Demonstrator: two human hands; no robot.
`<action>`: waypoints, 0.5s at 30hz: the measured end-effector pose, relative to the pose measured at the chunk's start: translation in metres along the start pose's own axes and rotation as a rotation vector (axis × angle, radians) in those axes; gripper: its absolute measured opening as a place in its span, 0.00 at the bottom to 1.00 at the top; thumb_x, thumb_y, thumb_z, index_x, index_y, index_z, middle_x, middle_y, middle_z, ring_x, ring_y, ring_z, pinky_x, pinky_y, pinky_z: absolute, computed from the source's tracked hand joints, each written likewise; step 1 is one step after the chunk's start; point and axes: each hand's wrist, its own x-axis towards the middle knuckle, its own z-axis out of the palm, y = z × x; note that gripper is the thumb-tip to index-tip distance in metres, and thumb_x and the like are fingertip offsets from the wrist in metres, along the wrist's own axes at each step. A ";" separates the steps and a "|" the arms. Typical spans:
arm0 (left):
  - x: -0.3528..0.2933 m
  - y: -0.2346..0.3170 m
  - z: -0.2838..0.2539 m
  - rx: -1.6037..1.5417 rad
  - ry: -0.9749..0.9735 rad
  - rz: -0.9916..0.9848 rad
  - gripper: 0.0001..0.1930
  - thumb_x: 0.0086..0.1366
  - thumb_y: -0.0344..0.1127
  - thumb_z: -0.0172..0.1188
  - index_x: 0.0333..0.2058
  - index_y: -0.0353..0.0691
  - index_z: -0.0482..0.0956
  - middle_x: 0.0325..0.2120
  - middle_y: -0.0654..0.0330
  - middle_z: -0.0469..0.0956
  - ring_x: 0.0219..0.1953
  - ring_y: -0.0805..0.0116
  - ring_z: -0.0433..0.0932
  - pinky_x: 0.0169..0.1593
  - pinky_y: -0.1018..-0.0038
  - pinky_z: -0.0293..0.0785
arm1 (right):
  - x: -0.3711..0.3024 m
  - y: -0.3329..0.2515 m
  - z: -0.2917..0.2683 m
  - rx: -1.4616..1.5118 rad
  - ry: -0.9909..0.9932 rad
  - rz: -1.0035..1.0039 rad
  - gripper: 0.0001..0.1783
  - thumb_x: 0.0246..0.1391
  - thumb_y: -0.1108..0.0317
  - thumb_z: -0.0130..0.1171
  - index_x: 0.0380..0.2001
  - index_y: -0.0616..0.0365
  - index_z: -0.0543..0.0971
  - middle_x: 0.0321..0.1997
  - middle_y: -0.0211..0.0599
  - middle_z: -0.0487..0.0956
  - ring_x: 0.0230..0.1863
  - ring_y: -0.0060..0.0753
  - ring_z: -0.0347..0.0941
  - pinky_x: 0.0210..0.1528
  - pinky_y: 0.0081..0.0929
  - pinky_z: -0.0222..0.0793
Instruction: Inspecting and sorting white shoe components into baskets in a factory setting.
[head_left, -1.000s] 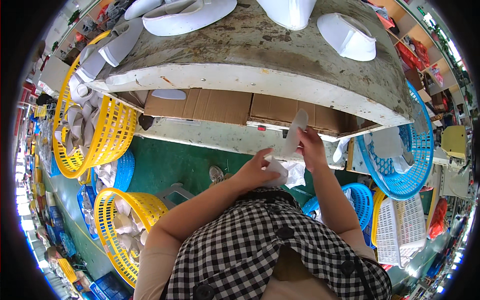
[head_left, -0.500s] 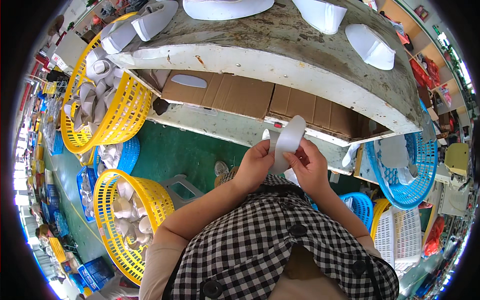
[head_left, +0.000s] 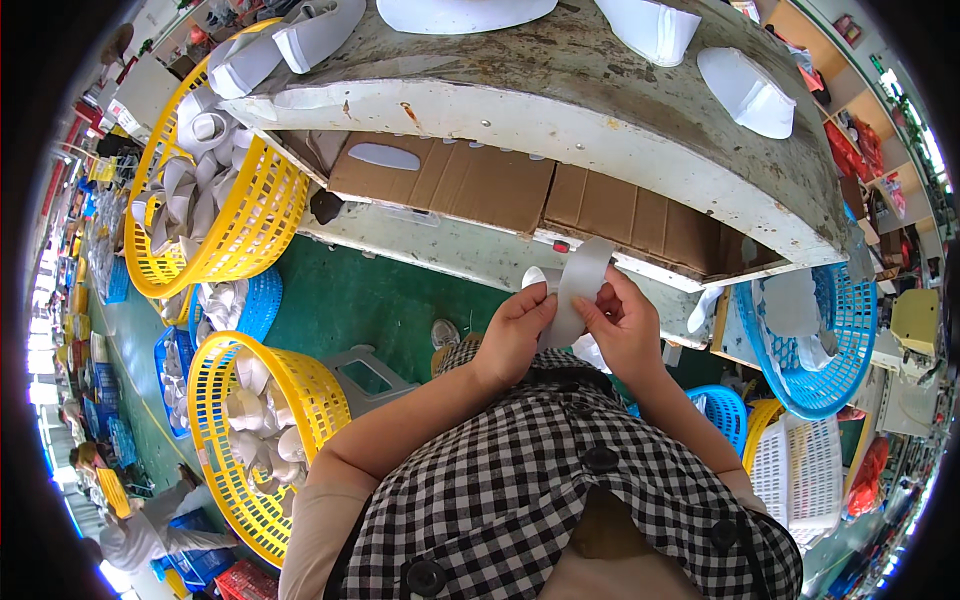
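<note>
Both hands hold a curved white piece (head_left: 583, 285) that looks like a shoe upper, bent in a loop in front of my apron. Closed round its left side, my left hand (head_left: 519, 330) grips it with the thumb up. My right hand (head_left: 622, 325) pinches its right edge between thumb and fingers. The part of the piece behind the fingers is hidden. Similar white uppers lie on the worn tabletop: one at the right (head_left: 748, 92), another beside it (head_left: 655, 30), and a pair at the left end (head_left: 318, 35).
A shelf with cardboard (head_left: 450, 185) runs under the table edge. To the left stand an upper yellow basket (head_left: 270, 205) and a lower yellow basket (head_left: 325, 395), both holding white pieces. A grey stool (head_left: 370, 372) is beside me. Blue baskets (head_left: 855, 340) stand at the right.
My hands keep their hold on the white upper, with small shifts of the fingers. The view has shifted slightly. A person in pale clothes has come into sight at the lower left.
</note>
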 end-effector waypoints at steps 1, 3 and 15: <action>0.000 0.000 0.000 0.001 0.001 -0.001 0.16 0.66 0.32 0.40 0.49 0.30 0.63 0.42 0.56 0.71 0.43 0.68 0.71 0.47 0.73 0.67 | 0.000 0.000 0.000 0.001 0.000 0.001 0.22 0.46 0.73 0.60 0.46 0.63 0.69 0.26 0.32 0.73 0.24 0.18 0.69 0.27 0.16 0.67; 0.000 0.000 -0.001 0.021 0.012 -0.018 0.16 0.65 0.33 0.40 0.49 0.30 0.64 0.42 0.56 0.71 0.43 0.68 0.71 0.47 0.73 0.67 | 0.000 -0.002 0.000 -0.010 -0.013 0.002 0.22 0.46 0.73 0.60 0.46 0.63 0.69 0.26 0.32 0.73 0.24 0.18 0.69 0.27 0.16 0.67; 0.006 0.011 0.006 0.162 0.117 0.022 0.15 0.64 0.39 0.48 0.42 0.33 0.70 0.33 0.61 0.75 0.34 0.77 0.72 0.38 0.82 0.69 | 0.010 -0.015 -0.009 -0.631 0.026 -0.202 0.28 0.42 0.65 0.63 0.48 0.60 0.68 0.28 0.39 0.66 0.28 0.27 0.67 0.27 0.26 0.64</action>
